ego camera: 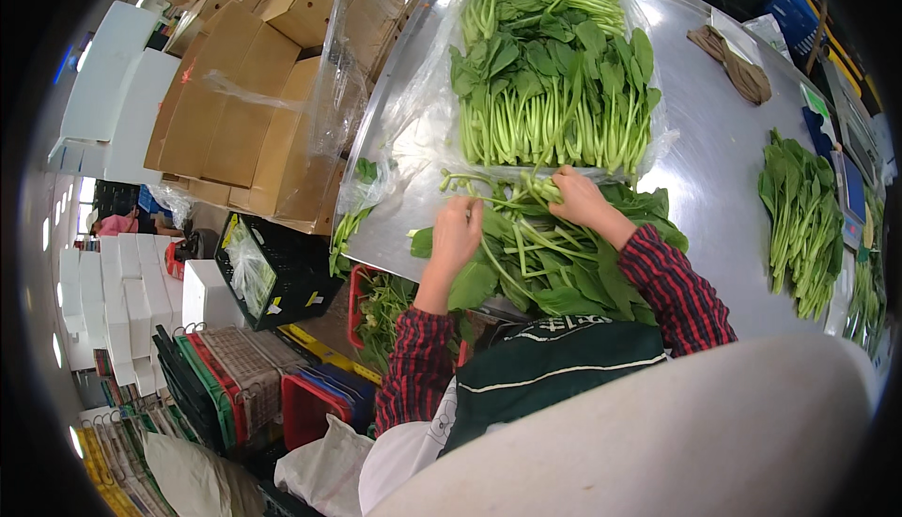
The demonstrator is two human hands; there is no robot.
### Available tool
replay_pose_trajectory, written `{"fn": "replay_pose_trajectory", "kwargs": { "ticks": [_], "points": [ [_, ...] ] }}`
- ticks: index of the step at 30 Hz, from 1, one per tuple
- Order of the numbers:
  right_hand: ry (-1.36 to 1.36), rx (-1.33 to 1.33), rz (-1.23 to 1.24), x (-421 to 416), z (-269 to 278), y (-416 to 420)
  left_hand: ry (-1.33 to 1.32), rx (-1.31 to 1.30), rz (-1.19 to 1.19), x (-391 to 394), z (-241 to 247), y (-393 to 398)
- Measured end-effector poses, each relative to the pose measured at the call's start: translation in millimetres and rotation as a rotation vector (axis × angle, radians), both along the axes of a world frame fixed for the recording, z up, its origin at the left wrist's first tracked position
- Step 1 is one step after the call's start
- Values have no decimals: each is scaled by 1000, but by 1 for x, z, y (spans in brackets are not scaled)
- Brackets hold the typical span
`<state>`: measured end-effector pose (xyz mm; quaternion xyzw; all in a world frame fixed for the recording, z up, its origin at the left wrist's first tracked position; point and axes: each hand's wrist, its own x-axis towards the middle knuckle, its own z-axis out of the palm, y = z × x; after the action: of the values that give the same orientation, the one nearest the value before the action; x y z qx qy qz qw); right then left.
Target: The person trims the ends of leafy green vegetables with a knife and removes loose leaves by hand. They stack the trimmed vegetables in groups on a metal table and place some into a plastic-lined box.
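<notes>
My right hand (579, 195) is closed round the stem ends of some leafy greens, just below a plastic-lined block of stacked greens (553, 115). To its left, my left hand (456, 230) has its fingers bent at a thin green stem; whether it pinches the stem is hard to see. Loose leafy greens (564, 263) lie under and between both hands at the near edge of the metal table (712, 235). Clear plastic film (423, 115) spreads out left of the stacked block. Another pile of greens (803, 225) rests on the table at the right.
A red crate (357, 306) with leafy scraps stands below the table's near left edge. Beyond it are a black crate (292, 270) and open cardboard boxes (239, 115). On the right side are a brown cloth (733, 66) and a blue scale (851, 193).
</notes>
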<state>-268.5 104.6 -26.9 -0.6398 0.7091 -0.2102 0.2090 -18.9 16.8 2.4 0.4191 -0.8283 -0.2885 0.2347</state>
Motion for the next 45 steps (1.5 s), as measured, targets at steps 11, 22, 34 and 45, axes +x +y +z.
{"fn": "replay_pose_trajectory", "kwargs": {
  "ticks": [11,22,34,45],
  "points": [
    [-120,-483,25,8,129,64,23,-147,-287,-53,65,40],
    [-459,-162,-3,-16,181,88,513,202,-235,-57,138,53],
    [-859,-54,187,-39,183,104,570,618,-415,-105,171,70],
    [-1515,-973,-474,-184,183,185,705,661,-195,-93,133,33]
  ]
}}
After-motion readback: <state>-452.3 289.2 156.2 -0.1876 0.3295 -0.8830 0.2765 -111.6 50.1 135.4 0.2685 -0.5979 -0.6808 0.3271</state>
